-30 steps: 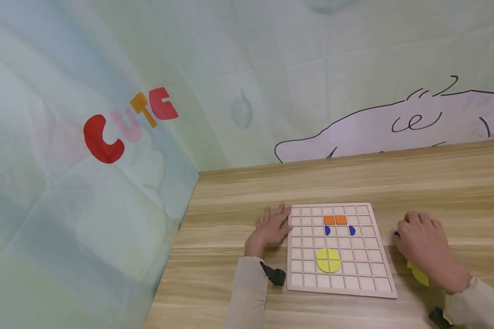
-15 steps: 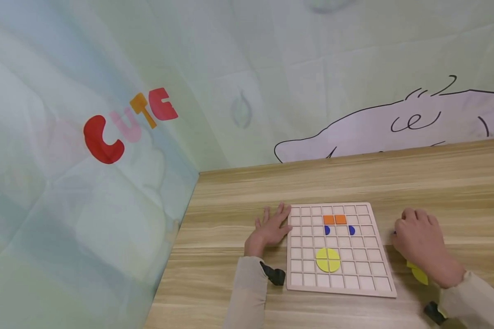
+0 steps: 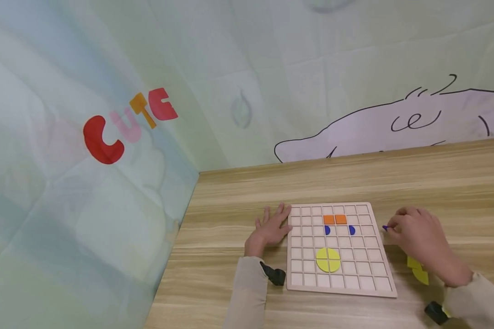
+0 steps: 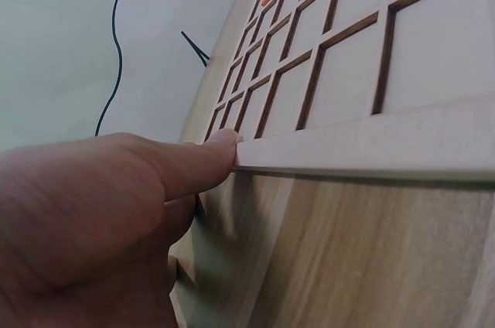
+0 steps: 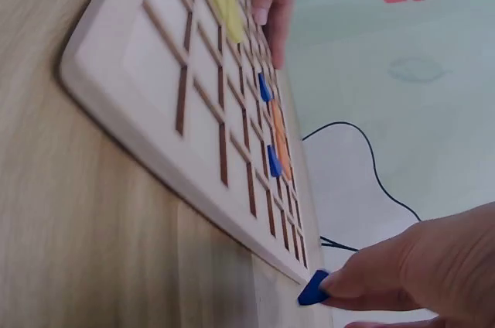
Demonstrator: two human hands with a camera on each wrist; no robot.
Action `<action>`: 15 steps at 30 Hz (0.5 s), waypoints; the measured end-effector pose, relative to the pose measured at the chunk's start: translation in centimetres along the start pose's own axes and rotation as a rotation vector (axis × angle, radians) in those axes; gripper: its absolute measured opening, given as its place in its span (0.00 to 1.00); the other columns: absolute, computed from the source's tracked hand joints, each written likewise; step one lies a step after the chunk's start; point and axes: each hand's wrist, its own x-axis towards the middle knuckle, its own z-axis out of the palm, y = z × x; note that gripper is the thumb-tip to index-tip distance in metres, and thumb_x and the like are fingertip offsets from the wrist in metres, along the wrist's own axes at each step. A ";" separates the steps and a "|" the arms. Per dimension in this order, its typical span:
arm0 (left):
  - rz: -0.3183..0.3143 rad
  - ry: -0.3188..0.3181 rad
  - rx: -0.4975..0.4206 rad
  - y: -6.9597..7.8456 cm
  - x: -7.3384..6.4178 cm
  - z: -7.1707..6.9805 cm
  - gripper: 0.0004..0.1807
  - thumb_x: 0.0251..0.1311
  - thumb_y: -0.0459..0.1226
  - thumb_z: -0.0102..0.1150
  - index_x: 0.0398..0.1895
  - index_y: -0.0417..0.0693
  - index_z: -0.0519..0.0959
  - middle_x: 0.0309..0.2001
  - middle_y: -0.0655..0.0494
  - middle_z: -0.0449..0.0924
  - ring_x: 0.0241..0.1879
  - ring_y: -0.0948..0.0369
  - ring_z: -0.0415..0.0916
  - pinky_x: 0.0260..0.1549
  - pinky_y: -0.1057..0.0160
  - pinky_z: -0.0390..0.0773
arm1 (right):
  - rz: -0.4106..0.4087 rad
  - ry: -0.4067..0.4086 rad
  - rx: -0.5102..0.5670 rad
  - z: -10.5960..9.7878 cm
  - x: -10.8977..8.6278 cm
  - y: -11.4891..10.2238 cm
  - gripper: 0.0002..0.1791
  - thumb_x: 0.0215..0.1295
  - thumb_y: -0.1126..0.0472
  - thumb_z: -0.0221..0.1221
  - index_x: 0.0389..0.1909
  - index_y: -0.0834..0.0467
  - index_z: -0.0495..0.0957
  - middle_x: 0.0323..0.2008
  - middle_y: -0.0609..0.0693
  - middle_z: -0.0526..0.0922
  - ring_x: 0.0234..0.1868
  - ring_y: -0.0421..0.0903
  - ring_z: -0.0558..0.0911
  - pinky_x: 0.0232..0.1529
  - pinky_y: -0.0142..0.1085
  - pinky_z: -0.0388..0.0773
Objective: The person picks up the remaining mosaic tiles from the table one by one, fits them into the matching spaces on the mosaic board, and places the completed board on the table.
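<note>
A pale wooden grid board (image 3: 364, 283) lies on the table. My left hand (image 3: 269, 230) rests at its left edge with the fingers spread, and in the left wrist view the thumb (image 4: 209, 165) touches the rim. Just off the board's right edge, my right hand (image 3: 420, 237) pinches a small blue piece (image 5: 312, 289) between thumb and fingers. Set in the grid are two orange squares (image 3: 329, 220) side by side, with two blue half-round pieces (image 3: 351, 230) below them, a cell apart. Lower down, yellow quarter pieces (image 3: 333, 266) form a circle.
Loose yellow pieces (image 3: 420, 275) lie on the wood-grain table (image 3: 230, 192), partly under my right forearm. A printed cloth wall (image 3: 230, 91) rises behind the table, and another (image 3: 66, 228) stands along its left side.
My right hand has turned and its fingertips have come left toward the board, bringing the blue piece into fuller view. More of the yellow pieces shows. The left hand has stayed still.
</note>
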 end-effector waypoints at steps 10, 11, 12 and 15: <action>-0.005 0.000 0.004 0.0 0.0 0.0 0.32 0.72 0.48 0.42 0.76 0.64 0.47 0.78 0.64 0.35 0.76 0.49 0.22 0.68 0.36 0.28 | 0.005 0.031 0.234 0.2 1.0 -1.1 0.03 0.54 0.66 0.66 0.29 0.62 0.86 0.40 0.67 0.82 0.44 0.65 0.76 0.42 0.59 0.71; -0.005 0.001 0.005 0.1 0.0 0.0 0.32 0.72 0.48 0.42 0.76 0.64 0.47 0.78 0.64 0.35 0.76 0.49 0.22 0.68 0.36 0.28 | 0.022 0.016 0.263 0.2 1.0 -1.2 0.04 0.55 0.66 0.66 0.30 0.62 0.85 0.42 0.67 0.82 0.45 0.65 0.76 0.43 0.59 0.71; -0.007 0.001 0.005 0.1 0.0 0.0 0.32 0.72 0.48 0.42 0.76 0.64 0.47 0.78 0.64 0.35 0.76 0.49 0.22 0.68 0.36 0.28 | 0.037 0.000 0.288 0.2 1.0 -1.4 0.04 0.56 0.66 0.65 0.31 0.63 0.85 0.43 0.67 0.81 0.46 0.65 0.75 0.44 0.60 0.70; -0.006 0.004 -0.001 0.1 -0.1 0.0 0.32 0.72 0.47 0.42 0.76 0.64 0.48 0.78 0.64 0.35 0.75 0.49 0.22 0.68 0.36 0.28 | 0.092 -0.065 0.346 0.3 1.0 -2.0 0.06 0.59 0.64 0.63 0.35 0.63 0.84 0.47 0.67 0.79 0.50 0.66 0.73 0.48 0.62 0.68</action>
